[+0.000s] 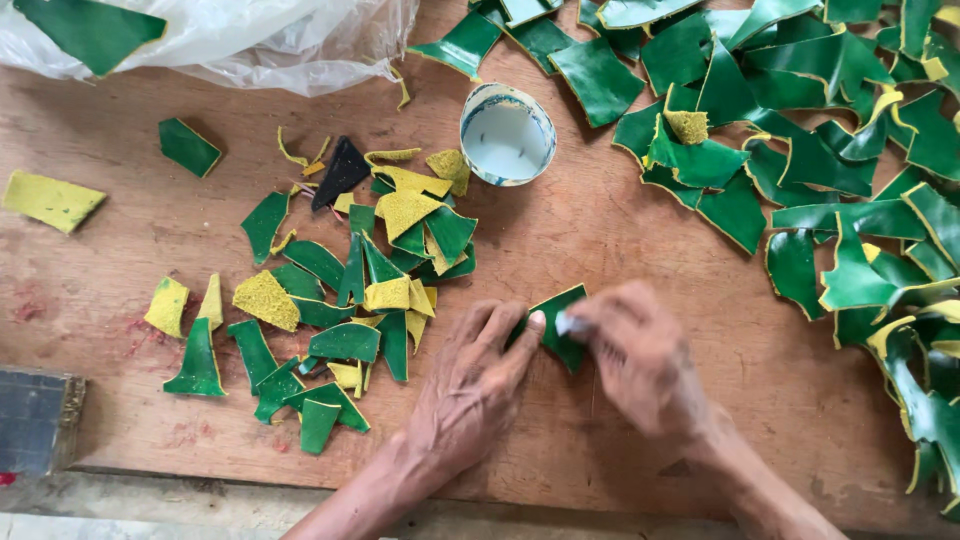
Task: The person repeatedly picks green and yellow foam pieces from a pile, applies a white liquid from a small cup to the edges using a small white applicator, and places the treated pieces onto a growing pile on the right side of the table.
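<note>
Worn brown wood forms the tabletop (620, 250), stained and scratched, seen from above. At the far left edge lies a dark rectangular block (35, 420), and above it a loose yellow scrap (50, 200) rests alone. A crumpled clear plastic bag (260, 40) sits along the top left with a green piece inside. Right of these spreads a small heap of cut pieces (350, 290), green on one face and rough yellow on the other, with one black triangular scrap (343, 170) among them. Beyond the heap stands a small white cup (507, 135), open side up.

Near the front edge the left hand (470, 385) lies flat on the wood, its fingers stretched forward and pressing down the left corner of a green piece (560, 325). That piece lies on the table between both hands, just right of the small heap. The right hand (640, 355) is curled narrow, its fingertips pinching something small and pale against the same green piece; what it is cannot be made out. A much larger pile of green offcuts (820, 150) fills the right side.
</note>
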